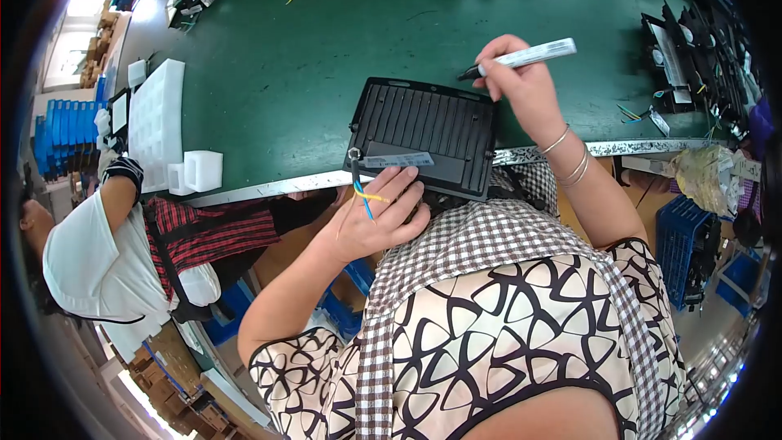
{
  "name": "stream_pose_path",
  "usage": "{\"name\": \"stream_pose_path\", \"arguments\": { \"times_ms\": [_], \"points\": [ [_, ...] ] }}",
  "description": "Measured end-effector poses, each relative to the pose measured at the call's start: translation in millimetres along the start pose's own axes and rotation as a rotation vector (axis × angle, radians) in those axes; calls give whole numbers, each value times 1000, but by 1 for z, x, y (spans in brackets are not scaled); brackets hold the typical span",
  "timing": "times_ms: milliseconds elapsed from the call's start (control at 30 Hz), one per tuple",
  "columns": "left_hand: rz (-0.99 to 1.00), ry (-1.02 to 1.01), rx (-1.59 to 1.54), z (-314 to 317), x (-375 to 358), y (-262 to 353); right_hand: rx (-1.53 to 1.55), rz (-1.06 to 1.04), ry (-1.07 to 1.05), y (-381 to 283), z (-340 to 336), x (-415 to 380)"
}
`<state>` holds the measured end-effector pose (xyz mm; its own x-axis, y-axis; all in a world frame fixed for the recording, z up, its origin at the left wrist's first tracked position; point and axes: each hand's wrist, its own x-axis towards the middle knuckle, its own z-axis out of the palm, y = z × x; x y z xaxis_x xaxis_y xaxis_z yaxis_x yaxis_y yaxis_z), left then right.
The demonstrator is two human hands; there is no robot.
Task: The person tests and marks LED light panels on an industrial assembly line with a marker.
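1. A black panel [429, 126] lies ribbed face up on a green table [269, 106], its near end reaching past the edge toward the apron [489, 236].
2. The left hand [381, 216] spreads its fingers over the near rim and label [399, 161], by the wires [362, 190]; whether it clamps from below cannot be told.
3. The right hand [521, 85] pinches a white marker [542, 53] between closed fingers, dark tip near the far rim.
4. The panel looks stiff and moderately heavy, its ribs likely offering grip; opposite side rims seem the soundest hold.
5. Wires look flexible and pull-prone, the marker light, smooth and best held mid-barrel.
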<state>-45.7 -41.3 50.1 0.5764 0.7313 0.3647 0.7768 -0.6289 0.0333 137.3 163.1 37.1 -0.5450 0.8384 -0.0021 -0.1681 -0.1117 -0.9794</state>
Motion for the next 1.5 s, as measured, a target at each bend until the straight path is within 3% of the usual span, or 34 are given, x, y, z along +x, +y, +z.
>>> {"name": "stream_pose_path", "arguments": {
  "times_ms": [167,267,600,800,1133,1500],
  "points": [
    [-63,-2,-88,15,-9,8,-204,129,-187,4,20,0],
    [-74,-5,-132,18,-11,8,-267,69,-295,9,36,7],
    [-78,13,-192,21,-11,7,-544,37,-270,10,55,13],
    [-95,60,-244,23,-13,7,-451,72,-122,11,60,17],
    [-132,138,-258,30,-9,8,-520,101,-252,8,70,22],
    [-148,171,-237,35,-12,12,-616,33,-200,5,72,22]
  ]
}}
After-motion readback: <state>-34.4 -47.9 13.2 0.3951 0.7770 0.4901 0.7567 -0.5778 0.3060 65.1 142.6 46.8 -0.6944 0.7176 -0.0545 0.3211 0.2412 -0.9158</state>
